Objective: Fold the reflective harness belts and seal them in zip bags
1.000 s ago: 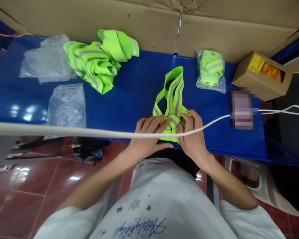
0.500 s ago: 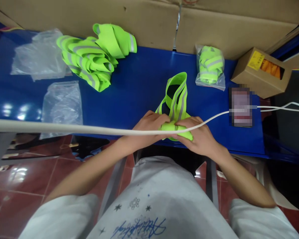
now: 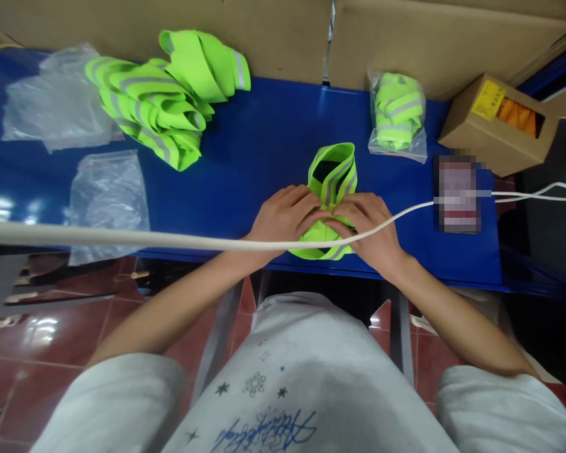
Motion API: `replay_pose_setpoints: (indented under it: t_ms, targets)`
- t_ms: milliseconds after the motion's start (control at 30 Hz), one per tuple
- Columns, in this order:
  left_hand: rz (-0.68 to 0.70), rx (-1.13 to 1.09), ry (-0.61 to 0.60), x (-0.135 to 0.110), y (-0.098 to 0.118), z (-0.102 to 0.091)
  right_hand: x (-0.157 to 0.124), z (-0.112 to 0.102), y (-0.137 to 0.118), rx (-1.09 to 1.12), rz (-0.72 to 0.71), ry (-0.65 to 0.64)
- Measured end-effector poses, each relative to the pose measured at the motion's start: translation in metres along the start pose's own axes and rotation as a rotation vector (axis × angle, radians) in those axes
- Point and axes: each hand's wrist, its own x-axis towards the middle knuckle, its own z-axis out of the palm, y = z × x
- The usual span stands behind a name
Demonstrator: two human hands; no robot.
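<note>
A neon yellow-green reflective strap (image 3: 332, 170) with grey stripes lies looped near the table's front edge. My left hand (image 3: 285, 217) is closed on its gathered middle from the left, thumb pointing inward. From the right, my right hand (image 3: 370, 229) grips the same part, and the two thumbs nearly meet. One loop of strap stands beyond the hands; folded strap spreads below them toward my body. The fingertips are partly hidden in the folds. A white cable crosses in front of the view, over the left wrist and right hand.
A heap of reflective straps (image 3: 146, 100) lies at the back left, beside clear plastic bags (image 3: 51, 110) and another clear bag (image 3: 110, 201). A bagged strap (image 3: 399, 113), a cardboard box (image 3: 504, 126) and a blurred-out item (image 3: 457, 195) occupy the right. Cardboard (image 3: 273, 38) lines the table's back.
My hands have shifted slightly away from my body, and the thumbs now lie across the strap. The bright folded bundle between them has opened out into wider folds below the hands.
</note>
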Motion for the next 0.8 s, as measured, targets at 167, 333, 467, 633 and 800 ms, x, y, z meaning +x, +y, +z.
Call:
replay_pose_setpoints:
  t_ms: [167,333,467,633,800]
  targets:
    - [0.118,-0.042,-0.118,-0.028,0.005,-0.016,-0.004,-0.006,-0.006,-0.102,0.001,0.017]
    - [0.057,0.006,-0.19,-0.045,0.017,-0.015,-0.011,-0.017,-0.014,-0.014,-0.07,-0.006]
    - [0.044,-0.007,-0.164,-0.044,0.017,-0.011,-0.022,-0.029,-0.017,0.016,-0.101,-0.156]
    - [0.064,-0.004,-0.118,-0.044,0.015,-0.012,-0.029,-0.037,-0.016,-0.025,-0.116,-0.284]
    - [-0.195,-0.418,-0.053,-0.028,0.012,-0.025,-0.013,-0.04,-0.001,0.198,-0.028,-0.195]
